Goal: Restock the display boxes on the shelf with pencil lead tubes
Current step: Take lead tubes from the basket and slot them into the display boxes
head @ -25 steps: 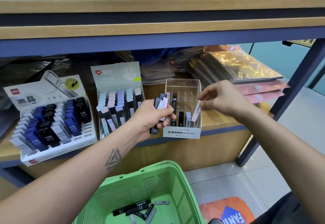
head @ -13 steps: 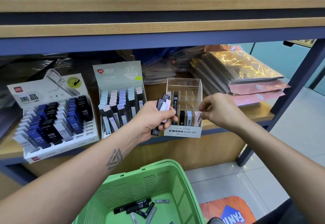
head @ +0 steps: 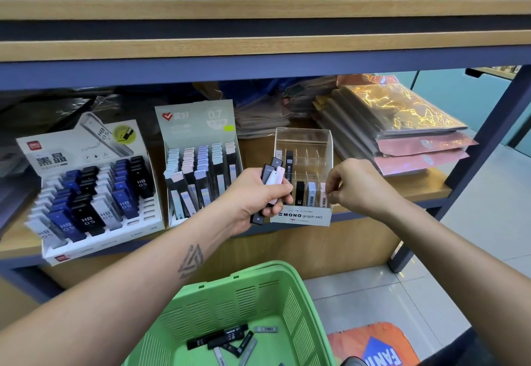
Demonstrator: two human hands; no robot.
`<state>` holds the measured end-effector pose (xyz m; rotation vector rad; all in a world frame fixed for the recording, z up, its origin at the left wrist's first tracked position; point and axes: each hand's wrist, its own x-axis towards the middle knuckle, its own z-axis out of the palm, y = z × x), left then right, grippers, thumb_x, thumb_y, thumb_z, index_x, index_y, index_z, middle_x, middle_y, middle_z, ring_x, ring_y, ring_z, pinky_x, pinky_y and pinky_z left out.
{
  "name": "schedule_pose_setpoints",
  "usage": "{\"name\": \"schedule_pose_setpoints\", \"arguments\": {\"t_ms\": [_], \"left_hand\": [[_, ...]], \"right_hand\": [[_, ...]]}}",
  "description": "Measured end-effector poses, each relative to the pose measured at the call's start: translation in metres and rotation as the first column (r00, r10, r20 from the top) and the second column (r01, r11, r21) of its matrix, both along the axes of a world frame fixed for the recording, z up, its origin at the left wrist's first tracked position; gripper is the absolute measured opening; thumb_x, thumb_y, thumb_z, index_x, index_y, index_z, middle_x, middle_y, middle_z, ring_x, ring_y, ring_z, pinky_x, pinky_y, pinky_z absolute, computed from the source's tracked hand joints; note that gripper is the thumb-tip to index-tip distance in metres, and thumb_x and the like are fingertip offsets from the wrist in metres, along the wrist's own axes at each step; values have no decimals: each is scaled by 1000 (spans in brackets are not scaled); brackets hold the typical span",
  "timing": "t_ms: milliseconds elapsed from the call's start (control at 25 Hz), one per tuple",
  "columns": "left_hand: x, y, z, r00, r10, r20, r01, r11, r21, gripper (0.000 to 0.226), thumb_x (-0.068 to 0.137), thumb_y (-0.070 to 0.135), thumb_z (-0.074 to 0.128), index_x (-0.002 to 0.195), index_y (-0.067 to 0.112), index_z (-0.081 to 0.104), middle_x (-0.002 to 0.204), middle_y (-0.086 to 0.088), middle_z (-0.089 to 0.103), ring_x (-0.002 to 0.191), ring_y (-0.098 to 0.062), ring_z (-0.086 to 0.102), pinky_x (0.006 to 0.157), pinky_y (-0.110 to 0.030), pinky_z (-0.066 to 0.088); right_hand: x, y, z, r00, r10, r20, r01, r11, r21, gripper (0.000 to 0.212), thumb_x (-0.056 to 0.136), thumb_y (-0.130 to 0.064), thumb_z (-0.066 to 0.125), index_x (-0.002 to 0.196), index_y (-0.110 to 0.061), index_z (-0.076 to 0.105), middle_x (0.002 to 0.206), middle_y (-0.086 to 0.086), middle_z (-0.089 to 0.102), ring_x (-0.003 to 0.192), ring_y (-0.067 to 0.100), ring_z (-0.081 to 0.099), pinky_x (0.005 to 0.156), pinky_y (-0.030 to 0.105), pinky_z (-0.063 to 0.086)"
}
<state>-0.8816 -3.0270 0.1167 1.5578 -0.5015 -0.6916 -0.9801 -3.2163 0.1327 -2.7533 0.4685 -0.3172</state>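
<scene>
While the left hand (head: 253, 196) keeps its grip curled round a fan of black, white and pink lead tubes (head: 271, 181) at the centre of the frame, the right hand (head: 355, 186) pinches the top of a pink tube (head: 323, 197) standing in the front-right slot of the clear MONO display box (head: 303, 216) on the wooden shelf (head: 402, 193). A black tube (head: 300, 193) and a pale blue tube (head: 311, 196) stand just beside it in the same front row. At nine o'clock from the box sit a grey 0.7 display box (head: 198, 124) and, farther out, a white HB 0.5 display box (head: 94, 239), both well filled. At six o'clock, a green basket (head: 287, 302) holds loose tubes (head: 227, 339). Stacked foil packets (head: 402, 124) lie at two o'clock.
</scene>
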Motion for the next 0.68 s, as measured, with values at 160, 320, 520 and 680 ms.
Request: {"name": "schedule_pose_setpoints", "arguments": {"t_ms": [160,320,520,680], "left_hand": [[-1,1,0,1000,-24,-7,24,1000,9,2,94,2,63,92,1,62,74,-16,66,47,-13,48,39,-18,33],[-1,2,0,999,-34,-23,34,999,4,2,95,2,63,94,0,62,74,-16,66,47,-13,48,39,-18,34],[-1,2,0,985,-119,-128,111,991,-71,8,95,-7,58,101,-2,59,78,-19,63,52,-14,50,39,-18,35],[-3,4,1,970,-207,-129,195,975,-105,11,94,-10,56,102,-2,58,81,-21,63,55,-14,52,41,-18,37]], "right_hand": [[2,3,1,999,36,39,-34,998,-53,16,84,-6,70,90,-20,76,84,-1,72,84,22,67,77,36,56],[1,1,-4,1000,22,10,-21,998,-60,14,86,-7,70,86,-18,78,86,1,74,86,22,70,79,35,58],[4,12,10,988,20,156,-51,979,198,8,88,-11,71,87,-16,76,78,0,74,74,17,70,69,27,56],[8,34,16,982,42,187,-158,728,667,15,91,-22,75,102,-12,74,84,7,76,66,7,66,58,20,51]]}}
